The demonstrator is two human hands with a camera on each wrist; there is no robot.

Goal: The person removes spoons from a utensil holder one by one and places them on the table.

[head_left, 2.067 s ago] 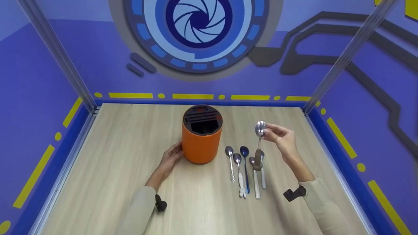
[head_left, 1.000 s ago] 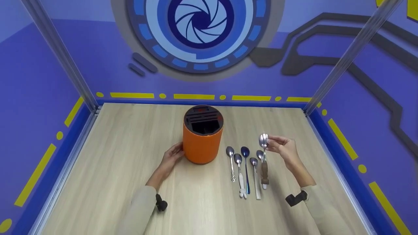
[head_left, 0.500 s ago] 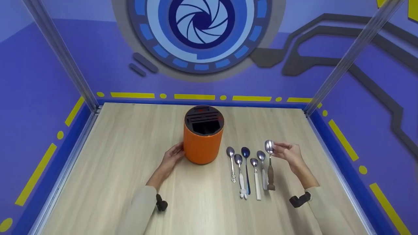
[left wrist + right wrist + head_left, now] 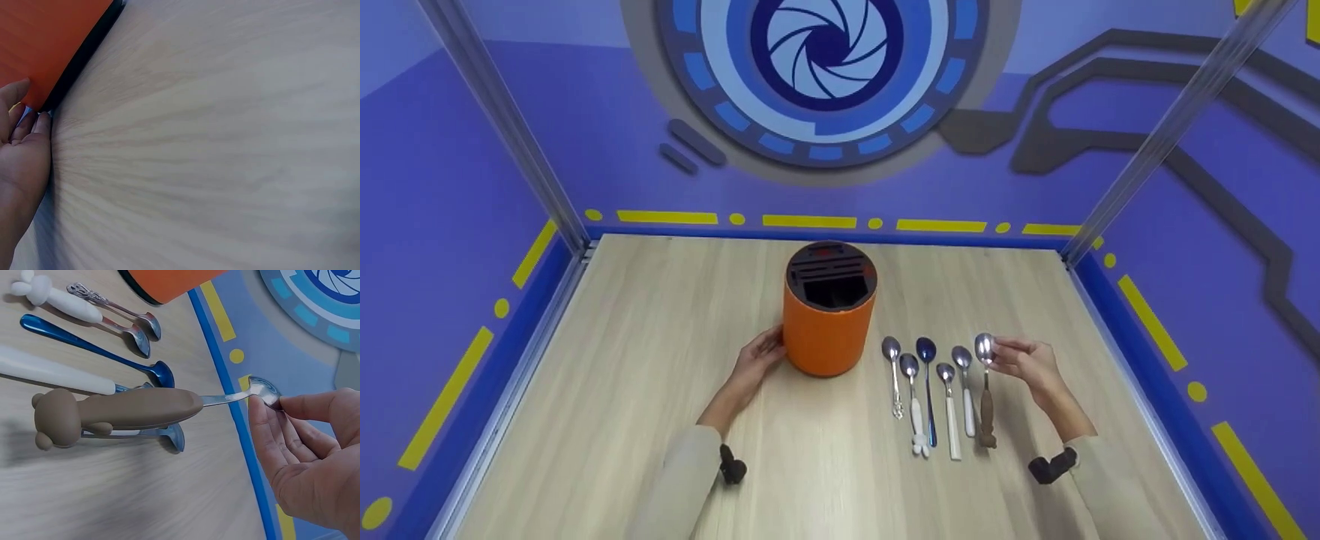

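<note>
My right hand (image 4: 1035, 365) pinches the bowl of a spoon with a brown bear-shaped handle (image 4: 987, 412), at the right end of a row of spoons. In the right wrist view, thumb and fingers hold the bowl's rim, and the bear handle (image 4: 140, 409) points away from the hand. Whether the handle touches the table, I cannot tell. My left hand (image 4: 754, 364) rests its fingers against the lower left side of an upright orange knife block (image 4: 825, 337) with a black slotted top. Some left fingertips are hidden behind it.
Left of the held spoon lie an ornate silver spoon (image 4: 895, 379), a white rabbit-handled spoon (image 4: 916, 420), a dark blue spoon (image 4: 929, 390) and two white-handled spoons (image 4: 951, 420). The wooden table (image 4: 660, 315) is enclosed by blue panels and metal posts.
My right hand has moved right and toward me, lowering the bear-handled spoon from above the others to the right end of the row. The left hand and knife block stay put.
</note>
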